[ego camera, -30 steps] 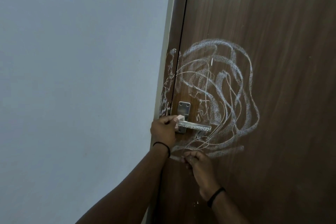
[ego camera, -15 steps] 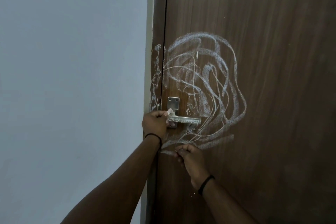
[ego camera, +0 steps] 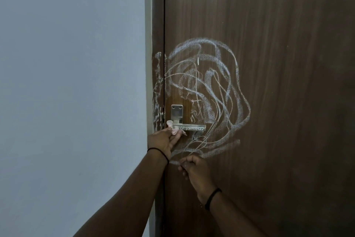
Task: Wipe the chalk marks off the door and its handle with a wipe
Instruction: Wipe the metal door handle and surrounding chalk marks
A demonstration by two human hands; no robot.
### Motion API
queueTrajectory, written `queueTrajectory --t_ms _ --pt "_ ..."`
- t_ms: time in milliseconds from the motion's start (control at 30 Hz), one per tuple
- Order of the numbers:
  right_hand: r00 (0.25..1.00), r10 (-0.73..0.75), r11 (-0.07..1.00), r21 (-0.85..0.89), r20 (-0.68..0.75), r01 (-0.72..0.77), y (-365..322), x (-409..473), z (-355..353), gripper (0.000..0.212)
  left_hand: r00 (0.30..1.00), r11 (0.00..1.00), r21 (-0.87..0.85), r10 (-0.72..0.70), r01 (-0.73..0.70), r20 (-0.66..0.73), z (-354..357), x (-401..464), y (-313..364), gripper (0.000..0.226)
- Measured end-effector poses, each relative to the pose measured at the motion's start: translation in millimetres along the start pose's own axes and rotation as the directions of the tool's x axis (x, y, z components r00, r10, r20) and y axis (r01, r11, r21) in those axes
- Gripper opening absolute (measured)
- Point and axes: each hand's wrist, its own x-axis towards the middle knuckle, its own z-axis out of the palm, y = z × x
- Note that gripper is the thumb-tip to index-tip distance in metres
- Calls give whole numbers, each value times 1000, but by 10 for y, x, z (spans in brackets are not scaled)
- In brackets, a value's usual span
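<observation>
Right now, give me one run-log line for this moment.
left hand: pinching wipe at handle | right hand: closed, against door below | chalk marks: not yet wiped

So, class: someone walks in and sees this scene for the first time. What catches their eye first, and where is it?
First, the big tangle of white chalk marks looping across the brown door, above and to the right of the metal handle. Next, the left hand pressing a small pale wipe against the handle's left end, while the right hand rests curled on the door just below.
</observation>
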Motion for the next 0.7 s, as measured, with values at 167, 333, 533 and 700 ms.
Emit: queueTrajectory --t_ms 167,333,533,700 --pt "987 -59 995 73 -148 71 -99 -19 -109 16 995 995 73 -66 61 72 -130 -72 -166 13" --pt "931 -362 932 -23 -34 362 -299 0 -187 48 993 949 313 -76 44 88 -153 -142 -304 13" --pt "904 -403 905 -210 -140 371 -318 101 -343 26 988 765 634 16 -110 152 -138 -145 -196 5" --pt "751 -571 804 -414 -332 427 -484 310 -504 8 799 461 773 594 -436 97 -175 -98 -119 14"
